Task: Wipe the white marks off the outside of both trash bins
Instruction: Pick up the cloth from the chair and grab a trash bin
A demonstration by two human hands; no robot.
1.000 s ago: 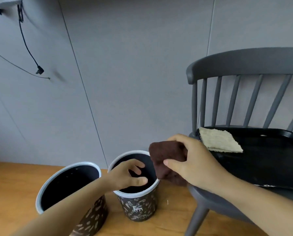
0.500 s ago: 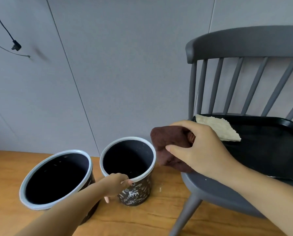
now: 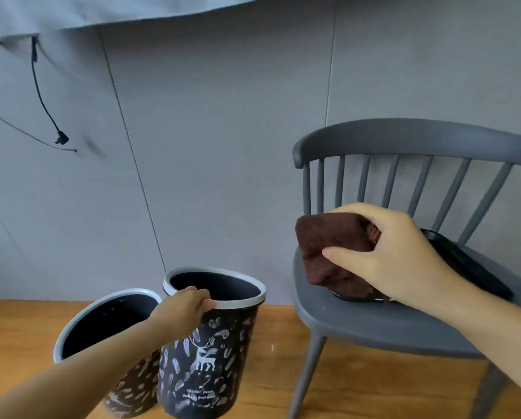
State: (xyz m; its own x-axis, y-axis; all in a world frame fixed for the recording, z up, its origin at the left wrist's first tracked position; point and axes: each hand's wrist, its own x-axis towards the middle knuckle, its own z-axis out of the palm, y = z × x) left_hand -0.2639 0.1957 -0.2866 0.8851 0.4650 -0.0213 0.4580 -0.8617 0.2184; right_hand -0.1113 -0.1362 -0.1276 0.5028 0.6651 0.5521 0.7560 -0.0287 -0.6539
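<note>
Two dark trash bins with pale rims and white leaf-and-deer prints stand side by side on the wooden floor. My left hand (image 3: pixel 183 306) grips the near rim of the right bin (image 3: pixel 210 364), fingers curled over the edge; this bin appears raised or tilted toward me. The left bin (image 3: pixel 101 325) sits just beside it, partly hidden by my left forearm. My right hand (image 3: pixel 386 255) holds a folded dark brown cloth (image 3: pixel 328 246) above the front left of the chair seat.
A grey spindle-back chair (image 3: pixel 359 322) stands to the right with a black tray (image 3: pixel 471 270) on its seat, mostly hidden by my right hand. A grey wall with a dangling black cable (image 3: pixel 45 107) is behind.
My left hand moved from inside the right bin to its near rim and gripped it; the bin now shows more of its side. The view pulled back. The right hand keeps the brown cloth.
</note>
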